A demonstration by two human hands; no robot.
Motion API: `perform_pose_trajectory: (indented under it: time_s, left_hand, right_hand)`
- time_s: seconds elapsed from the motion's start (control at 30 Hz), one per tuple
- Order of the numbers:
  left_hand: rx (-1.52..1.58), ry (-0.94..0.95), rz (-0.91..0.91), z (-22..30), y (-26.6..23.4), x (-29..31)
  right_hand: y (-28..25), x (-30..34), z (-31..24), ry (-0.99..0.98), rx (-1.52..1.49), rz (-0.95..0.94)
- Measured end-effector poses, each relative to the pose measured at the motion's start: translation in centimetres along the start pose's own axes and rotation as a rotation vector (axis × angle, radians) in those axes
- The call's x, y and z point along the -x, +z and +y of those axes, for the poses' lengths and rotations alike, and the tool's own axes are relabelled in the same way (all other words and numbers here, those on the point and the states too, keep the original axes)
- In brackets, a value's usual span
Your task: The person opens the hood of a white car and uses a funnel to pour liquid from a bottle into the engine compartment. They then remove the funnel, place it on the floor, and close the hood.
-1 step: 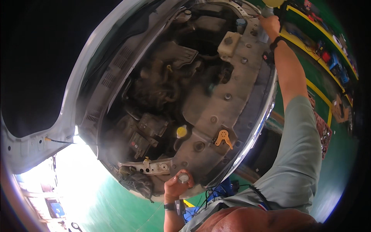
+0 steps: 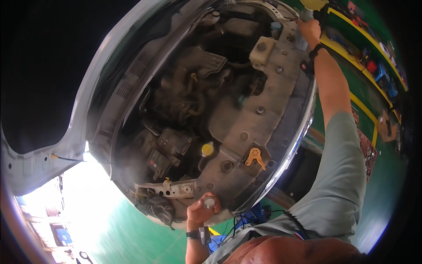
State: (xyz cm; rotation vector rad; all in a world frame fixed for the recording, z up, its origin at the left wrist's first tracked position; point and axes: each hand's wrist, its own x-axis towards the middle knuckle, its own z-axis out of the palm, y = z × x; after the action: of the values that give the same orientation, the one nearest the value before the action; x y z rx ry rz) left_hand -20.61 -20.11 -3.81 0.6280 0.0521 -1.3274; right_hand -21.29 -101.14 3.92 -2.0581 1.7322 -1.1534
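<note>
Near the lower middle, my left hand is closed around a small round whitish cap-like piece at the front edge of the engine bay. My right arm reaches to the far upper right. There my right hand is closed around a clear bottle, part of it hidden by the fingers. A pale yellow piece sits above the bottle, cut off by the picture's rim. Between my hands stretches the dusty engine bay cover. An orange latch lever stands on it, nearer my left hand.
A white reservoir and a blue cap lie near my right hand. A yellow cap sits by the battery. The raised hood rises at left. Yellow-edged shelves with tools stand at right. A dark cloth hangs over the near corner.
</note>
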Motion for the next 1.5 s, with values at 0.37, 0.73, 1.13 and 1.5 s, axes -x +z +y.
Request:
perform_pose_trajectory:
  time_s: [0.37, 0.73, 1.13, 1.5]
  left_hand:
    - [0.009, -0.005, -0.095, -0.3, -0.3, -0.3]
    - [0.207, 0.225, -0.049, -1.6, -0.8, 1.2]
    - [0.067, 0.673, -0.186, -0.2, -1.4, 24.1]
    - [-0.045, 0.99, -0.128, -1.2, -6.6, 54.4]
  right_hand:
    - [-9.0, 10.7, -4.1, -0.473, -0.078, -0.039]
    - [-23.6, 33.0, -14.9, -0.709, -0.413, -0.347]
    - [-36.8, 61.2, -19.7, -0.823, -0.688, -0.807]
    - [-44.4, 92.0, -22.6, -0.956, -0.846, -1.107]
